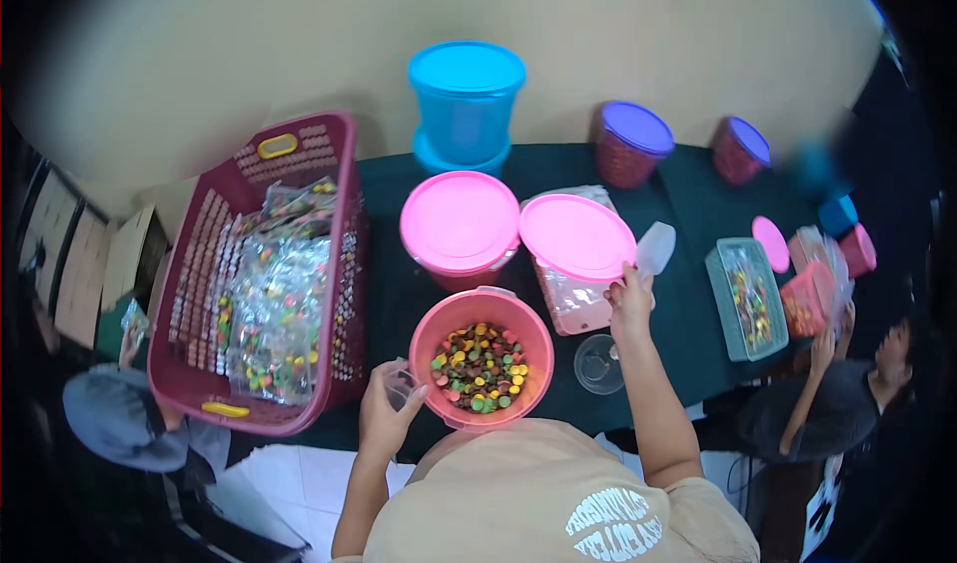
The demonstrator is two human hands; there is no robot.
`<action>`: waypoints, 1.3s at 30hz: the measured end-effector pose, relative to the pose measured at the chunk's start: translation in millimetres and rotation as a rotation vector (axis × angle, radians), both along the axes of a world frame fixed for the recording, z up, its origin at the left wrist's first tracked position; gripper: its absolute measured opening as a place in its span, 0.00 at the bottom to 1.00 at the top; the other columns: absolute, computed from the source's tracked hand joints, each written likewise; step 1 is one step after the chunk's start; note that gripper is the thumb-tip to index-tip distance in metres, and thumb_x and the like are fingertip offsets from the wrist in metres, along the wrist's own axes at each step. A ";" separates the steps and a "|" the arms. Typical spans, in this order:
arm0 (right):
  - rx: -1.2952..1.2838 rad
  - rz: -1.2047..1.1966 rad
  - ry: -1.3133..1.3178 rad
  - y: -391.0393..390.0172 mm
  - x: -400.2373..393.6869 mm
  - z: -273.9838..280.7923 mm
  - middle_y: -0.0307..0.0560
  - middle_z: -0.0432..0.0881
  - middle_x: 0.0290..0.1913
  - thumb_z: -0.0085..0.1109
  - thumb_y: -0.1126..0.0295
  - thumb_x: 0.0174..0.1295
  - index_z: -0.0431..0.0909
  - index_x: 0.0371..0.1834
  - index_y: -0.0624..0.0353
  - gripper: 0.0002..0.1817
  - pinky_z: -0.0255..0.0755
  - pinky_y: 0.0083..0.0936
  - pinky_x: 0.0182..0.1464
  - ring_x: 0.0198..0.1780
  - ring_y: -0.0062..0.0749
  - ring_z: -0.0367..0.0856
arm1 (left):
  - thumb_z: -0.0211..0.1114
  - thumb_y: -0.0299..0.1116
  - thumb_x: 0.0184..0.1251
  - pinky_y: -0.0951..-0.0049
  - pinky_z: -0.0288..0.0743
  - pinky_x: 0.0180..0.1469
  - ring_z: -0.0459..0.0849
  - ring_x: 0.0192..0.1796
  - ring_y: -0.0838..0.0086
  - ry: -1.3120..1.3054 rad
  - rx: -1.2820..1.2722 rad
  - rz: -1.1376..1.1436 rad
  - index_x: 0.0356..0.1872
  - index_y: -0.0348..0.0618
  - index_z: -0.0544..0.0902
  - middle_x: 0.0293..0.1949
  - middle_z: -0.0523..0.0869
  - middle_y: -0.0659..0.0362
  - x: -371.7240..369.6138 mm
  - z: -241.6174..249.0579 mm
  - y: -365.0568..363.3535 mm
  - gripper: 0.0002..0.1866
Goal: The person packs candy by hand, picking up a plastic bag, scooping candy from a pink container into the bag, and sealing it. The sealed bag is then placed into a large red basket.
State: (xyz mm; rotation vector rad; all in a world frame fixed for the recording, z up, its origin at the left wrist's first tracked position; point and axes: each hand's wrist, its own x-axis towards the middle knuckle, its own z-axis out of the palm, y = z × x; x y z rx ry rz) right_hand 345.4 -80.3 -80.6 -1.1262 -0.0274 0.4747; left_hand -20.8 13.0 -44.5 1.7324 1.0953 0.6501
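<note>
My left hand is closed around a small clear plastic cup, beside the left rim of a pink tub. Inside the open tub lie many small candies in yellow, green, red and brown. My right hand grips the edge of a round pink lid, tilted over a pink container with clear plastic packaging. A whitish scoop sticks up at the same hand, its handle partly hidden by my fingers. Just below, a round clear dish rests on the dark tablecloth.
A maroon basket full of candy packets stands left. Behind are a pink-lidded tub, a blue bucket and purple-lidded jars. At right, a person handles plastic near a green tray; another person is at left.
</note>
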 end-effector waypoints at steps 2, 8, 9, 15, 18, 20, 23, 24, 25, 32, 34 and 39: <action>0.009 0.013 -0.044 18.3 -3.7 1.9 0.32 0.69 0.29 0.58 0.66 0.65 0.66 0.51 0.51 0.15 0.62 0.15 0.23 0.19 0.14 0.63 | 0.71 0.37 0.57 0.65 0.72 0.55 0.80 0.51 0.67 0.045 0.004 0.005 0.55 0.39 0.72 0.53 0.80 0.51 -4.3 0.1 -4.2 0.27; -0.099 0.339 -0.216 70.8 -27.9 -4.3 0.35 0.72 0.37 0.60 0.66 0.63 0.62 0.62 0.56 0.26 0.61 0.16 0.24 0.24 0.15 0.64 | 0.73 0.47 0.55 0.64 0.72 0.55 0.80 0.53 0.63 0.132 0.018 -0.064 0.56 0.39 0.72 0.53 0.80 0.50 -4.6 16.5 -8.6 0.33; -0.101 0.402 -0.216 75.8 -27.9 -9.4 0.35 0.72 0.37 0.60 0.66 0.63 0.62 0.62 0.56 0.26 0.61 0.16 0.24 0.24 0.15 0.64 | 0.73 0.47 0.55 0.64 0.72 0.55 0.80 0.53 0.62 0.126 0.013 -0.064 0.56 0.39 0.73 0.52 0.80 0.50 -4.2 16.8 -9.4 0.32; -0.334 0.473 -0.311 75.9 -44.8 -16.2 0.41 0.78 0.44 0.62 0.61 0.62 0.55 0.68 0.68 0.37 0.58 0.13 0.22 0.22 0.14 0.61 | 0.72 0.48 0.54 0.62 0.72 0.55 0.79 0.53 0.59 0.099 0.066 0.002 0.54 0.40 0.74 0.50 0.80 0.51 -11.7 1.8 -24.2 0.32; -0.406 0.436 -0.343 57.1 -41.9 -22.3 0.44 0.78 0.41 0.63 0.61 0.61 0.57 0.66 0.68 0.36 0.59 0.14 0.22 0.23 0.14 0.62 | 0.73 0.45 0.54 0.64 0.72 0.55 0.79 0.51 0.63 0.041 -0.007 -0.010 0.53 0.41 0.75 0.49 0.80 0.52 -13.3 -3.3 -25.1 0.29; -0.412 0.259 -0.314 40.8 -15.1 -51.3 0.39 0.76 0.35 0.63 0.61 0.60 0.63 0.61 0.63 0.30 0.59 0.16 0.22 0.21 0.13 0.62 | 0.73 0.41 0.54 0.66 0.73 0.52 0.80 0.48 0.68 0.031 0.022 0.001 0.52 0.42 0.76 0.46 0.80 0.55 -11.0 -8.7 -22.8 0.26; -0.230 0.248 -0.339 -15.8 -6.9 13.6 0.36 0.74 0.32 0.59 0.64 0.65 0.67 0.49 0.60 0.17 0.59 0.14 0.25 0.20 0.12 0.59 | 0.70 0.31 0.56 0.67 0.74 0.54 0.79 0.51 0.68 -0.143 -0.023 0.154 0.56 0.37 0.73 0.50 0.79 0.53 -8.4 -32.1 -25.7 0.26; -0.198 0.249 -0.384 -37.4 12.2 19.7 0.38 0.76 0.33 0.56 0.65 0.68 0.66 0.45 0.58 0.12 0.62 0.14 0.26 0.18 0.11 0.59 | 0.68 0.29 0.58 0.67 0.73 0.56 0.78 0.53 0.67 -0.218 -0.094 0.171 0.59 0.35 0.69 0.53 0.78 0.52 -7.3 -35.4 -26.5 0.28; -0.252 0.129 -0.433 -59.4 28.8 29.5 0.38 0.75 0.32 0.57 0.63 0.67 0.67 0.47 0.59 0.14 0.61 0.13 0.26 0.21 0.12 0.62 | 0.66 0.29 0.60 0.67 0.71 0.58 0.76 0.54 0.67 -0.261 -0.088 0.142 0.61 0.34 0.67 0.54 0.77 0.51 -8.3 -39.2 -24.9 0.28; -0.114 -0.333 -0.483 -169.1 73.4 53.0 0.38 0.75 0.32 0.54 0.67 0.68 0.67 0.49 0.62 0.12 0.65 0.16 0.29 0.23 0.15 0.66 | 0.65 0.41 0.63 0.69 0.69 0.56 0.77 0.51 0.69 -0.020 0.022 0.074 0.60 0.36 0.66 0.53 0.78 0.51 -21.6 -34.7 -1.3 0.30; -0.029 -0.330 -0.492 -173.5 68.9 50.2 0.39 0.74 0.32 0.52 0.69 0.69 0.67 0.49 0.62 0.11 0.66 0.17 0.29 0.23 0.15 0.66 | 0.64 0.40 0.63 0.68 0.69 0.57 0.77 0.51 0.69 -0.045 0.098 0.100 0.61 0.36 0.67 0.54 0.78 0.51 -17.2 -28.0 8.7 0.29; -0.047 -0.370 -0.364 -170.0 57.4 22.0 0.41 0.70 0.31 0.54 0.74 0.66 0.63 0.48 0.59 0.12 0.66 0.18 0.28 0.29 0.21 0.68 | 0.66 0.37 0.61 0.68 0.68 0.60 0.76 0.54 0.69 -0.179 0.122 0.070 0.62 0.37 0.67 0.54 0.78 0.52 7.3 -11.9 10.3 0.30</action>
